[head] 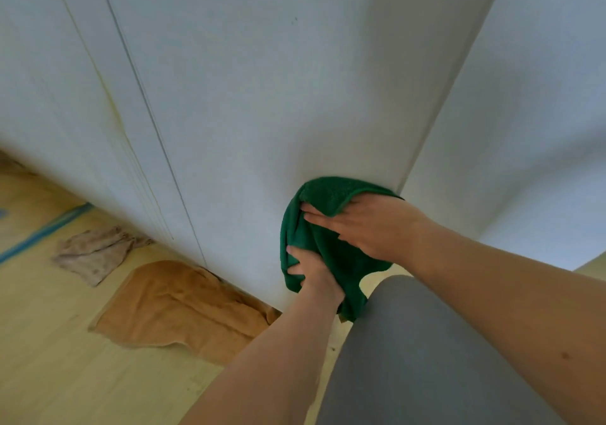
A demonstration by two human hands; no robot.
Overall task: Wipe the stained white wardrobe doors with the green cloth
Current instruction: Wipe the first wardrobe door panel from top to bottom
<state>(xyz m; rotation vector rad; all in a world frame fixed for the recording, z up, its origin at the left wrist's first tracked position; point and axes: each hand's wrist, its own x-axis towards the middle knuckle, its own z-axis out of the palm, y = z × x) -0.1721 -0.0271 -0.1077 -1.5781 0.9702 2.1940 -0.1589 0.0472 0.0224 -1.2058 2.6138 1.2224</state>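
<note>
Here green cloth (331, 250) hangs vertically against wardrobe door (249, 103).

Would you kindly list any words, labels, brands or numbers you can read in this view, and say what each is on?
None: no readable text shows anywhere.
The white wardrobe doors bear only small dark specks and yellowish stains.
The green cloth, the orange cloth and the grey rag on the floor show no label.
</note>
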